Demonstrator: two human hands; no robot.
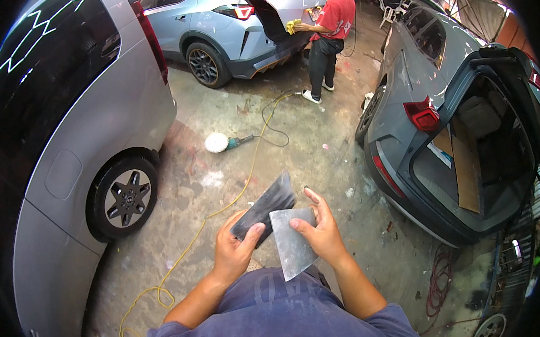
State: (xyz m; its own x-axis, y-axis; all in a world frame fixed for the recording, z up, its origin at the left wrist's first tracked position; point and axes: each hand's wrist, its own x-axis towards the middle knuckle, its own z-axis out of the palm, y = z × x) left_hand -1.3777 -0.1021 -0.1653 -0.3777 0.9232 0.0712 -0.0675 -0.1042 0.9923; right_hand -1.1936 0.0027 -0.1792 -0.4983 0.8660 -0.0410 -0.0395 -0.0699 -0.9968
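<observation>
Held in front of my torso, my left hand [230, 251] pinches a dark, creased sheet of sandpaper [265, 207] between thumb and fingers. The far end of that sheet tilts up and is slightly blurred. Beside it, my right hand [327, 234] grips a lighter grey sheet of sandpaper [293, 248], with the thumb flat on its face and the index finger raised. The grey sheet hangs down toward my shirt. Its upper left corner overlaps or lies close to the dark sheet; whether they touch I cannot tell.
A silver van [56, 206] stands at the left. A grey car [398, 142] with its tailgate raised is at the right. On the floor lie a polisher [218, 142] and a yellow cord [246, 185]. A person [335, 25] in red stands by a light blue car [237, 41].
</observation>
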